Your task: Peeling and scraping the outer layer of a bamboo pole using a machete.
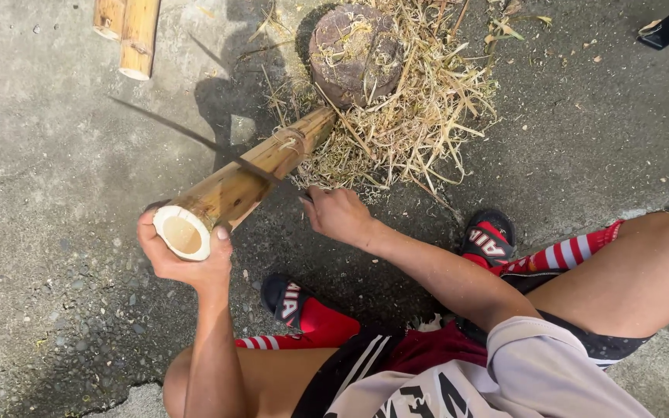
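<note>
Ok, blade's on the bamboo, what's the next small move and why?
Probably draw the blade down along the bamboo away from the left hand. The right hand holds the blade across the pole's upper side, the far end is braced against the block amid shavings, and the left hand grips the near open end.

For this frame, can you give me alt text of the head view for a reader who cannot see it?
A squatting person's left hand grips the open end of a bamboo pole propped against a round wooden block, while the right hand swings a motion-blurred blade across it. Straw-like shavings litter the concrete ground.
</note>
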